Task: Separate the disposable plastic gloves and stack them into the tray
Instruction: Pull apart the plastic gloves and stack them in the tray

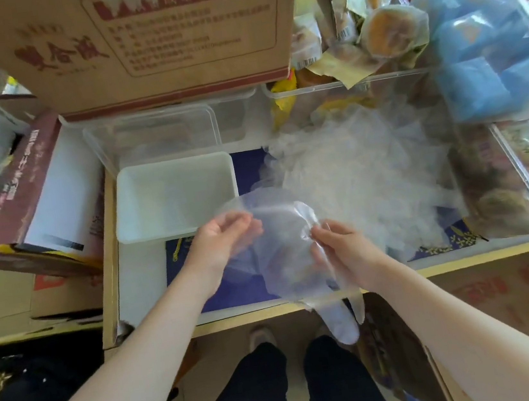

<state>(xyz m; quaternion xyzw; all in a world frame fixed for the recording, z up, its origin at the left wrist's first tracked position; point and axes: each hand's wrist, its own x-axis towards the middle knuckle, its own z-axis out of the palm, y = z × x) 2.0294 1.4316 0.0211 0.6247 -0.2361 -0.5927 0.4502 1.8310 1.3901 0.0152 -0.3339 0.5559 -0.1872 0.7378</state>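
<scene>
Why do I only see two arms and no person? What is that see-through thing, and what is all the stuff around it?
The camera sits on the person's head and looks down, so you see only their arms, and their legs and shoes at the bottom. There is no machine here, just two bare hands. The left hand and the right hand each pinch one thin, see-through plastic glove with their fingers; its finger parts hang down over the edge. To the right lies a fluffy pile of gloves like it. To the left sits a white tray, which looks empty, where the gloves are meant to go. Behind stand a cardboard box, a clear plastic tub and bags of food.
</scene>
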